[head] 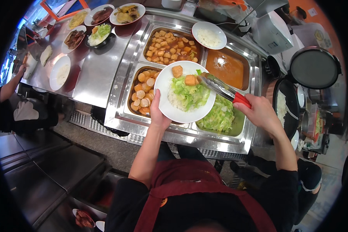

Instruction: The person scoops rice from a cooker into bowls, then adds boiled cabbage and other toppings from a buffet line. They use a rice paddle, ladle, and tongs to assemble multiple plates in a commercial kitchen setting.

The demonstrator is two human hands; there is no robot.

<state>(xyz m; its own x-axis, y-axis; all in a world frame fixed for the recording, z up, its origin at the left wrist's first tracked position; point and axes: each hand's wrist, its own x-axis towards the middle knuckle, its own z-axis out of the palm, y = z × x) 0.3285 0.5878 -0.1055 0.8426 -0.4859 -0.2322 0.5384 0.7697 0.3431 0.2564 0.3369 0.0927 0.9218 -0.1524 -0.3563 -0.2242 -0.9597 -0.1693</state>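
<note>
My left hand [159, 111] holds a round white plate [162, 87] by its left rim, above the steel food pans. On the plate lie white rice [174, 98], shredded lettuce [188, 94] and fried tofu cubes [177, 71]. My right hand [258, 111] grips the red handle of metal tongs [220, 87], whose tips touch or nearly touch a tofu cube at the lettuce. Under the plate's right edge is a pan of chopped lettuce [219, 116]. Behind the plate stands a pan of tofu cubes in brown sauce [165, 47]; a pan of radish pieces [143, 92] is on the left.
A pan of brown sauce [226, 66] sits at back right, with a rice plate [208, 36] on the rim behind. Plates of meat [74, 39] and a salad bowl [99, 34] stand on the left counter. An open rice cooker [284, 110] is at right. Another person's hand [22, 68] works far left.
</note>
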